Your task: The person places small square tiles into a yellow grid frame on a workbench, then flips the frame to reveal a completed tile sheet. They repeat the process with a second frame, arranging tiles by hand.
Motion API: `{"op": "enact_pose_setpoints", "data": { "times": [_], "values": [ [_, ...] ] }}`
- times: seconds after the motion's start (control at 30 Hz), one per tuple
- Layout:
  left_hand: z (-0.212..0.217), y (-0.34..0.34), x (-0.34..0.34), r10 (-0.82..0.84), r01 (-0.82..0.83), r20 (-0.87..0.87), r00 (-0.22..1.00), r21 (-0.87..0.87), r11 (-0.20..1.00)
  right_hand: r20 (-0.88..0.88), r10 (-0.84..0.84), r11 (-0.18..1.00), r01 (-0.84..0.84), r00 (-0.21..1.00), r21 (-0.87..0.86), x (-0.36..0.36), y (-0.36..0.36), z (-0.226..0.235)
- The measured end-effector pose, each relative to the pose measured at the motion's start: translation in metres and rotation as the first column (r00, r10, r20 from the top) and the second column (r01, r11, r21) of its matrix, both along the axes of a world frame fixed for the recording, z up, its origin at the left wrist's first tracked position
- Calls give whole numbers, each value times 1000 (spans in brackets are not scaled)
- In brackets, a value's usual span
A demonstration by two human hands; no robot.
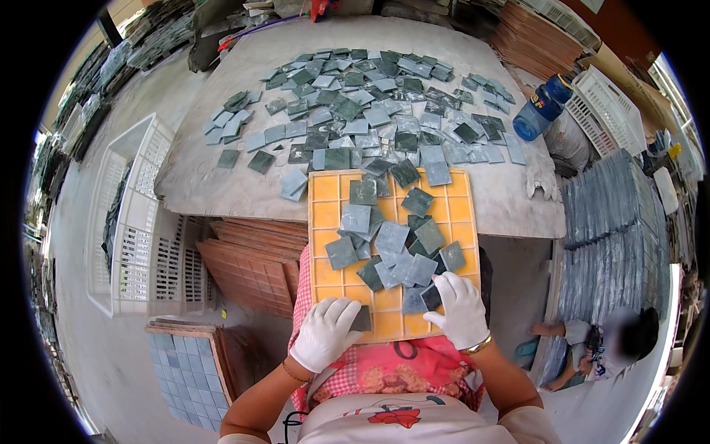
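Note:
An orange gridded tray (326, 198) rests on my lap, its far end on the table edge. Several loose grey-green square tiles (392, 238) lie heaped across its cells. My left hand (325, 333), in a white glove, presses a dark tile (362, 319) into a cell at the tray's near left corner. Gloved as well, my right hand (460, 307) rests on the near right of the tray, fingertips on a dark tile (430, 297) beside the heap.
A grey table (207, 185) carries a wide spread of more tiles (362, 111). A blue bottle (543, 107) stands at its right edge. White crates (137, 222) and stacked trays (251, 263) sit left. Tile stacks (610, 237) and another person (599, 344) are at right.

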State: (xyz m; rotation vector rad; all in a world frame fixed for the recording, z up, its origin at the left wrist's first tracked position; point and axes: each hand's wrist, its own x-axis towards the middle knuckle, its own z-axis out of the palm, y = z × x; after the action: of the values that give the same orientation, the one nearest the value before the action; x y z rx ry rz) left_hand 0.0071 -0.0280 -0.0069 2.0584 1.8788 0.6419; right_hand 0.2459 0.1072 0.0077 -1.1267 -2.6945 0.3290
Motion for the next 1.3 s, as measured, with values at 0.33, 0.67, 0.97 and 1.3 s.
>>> {"op": "enact_pose_setpoints", "data": {
  "times": [0.33,0.67,0.97,1.3],
  "values": [
    [-3,-11,5,-5,6,-30,1000,19,1000,-410,-285,370,-295,866,-881,13,-6,10],
    [-1,-16,25,169,-169,-97,981,15,986,-260,-425,149,-216,867,-965,1,-28,-9],
    [-11,-8,24,-1,7,-85,996,69,998,-364,-182,813,-68,914,-578,-20,-37,-12],
    [-15,-37,-16,146,-154,90,985,86,984,-312,339,931,-364,888,-23,-4,-47,-40]
  ]
}}
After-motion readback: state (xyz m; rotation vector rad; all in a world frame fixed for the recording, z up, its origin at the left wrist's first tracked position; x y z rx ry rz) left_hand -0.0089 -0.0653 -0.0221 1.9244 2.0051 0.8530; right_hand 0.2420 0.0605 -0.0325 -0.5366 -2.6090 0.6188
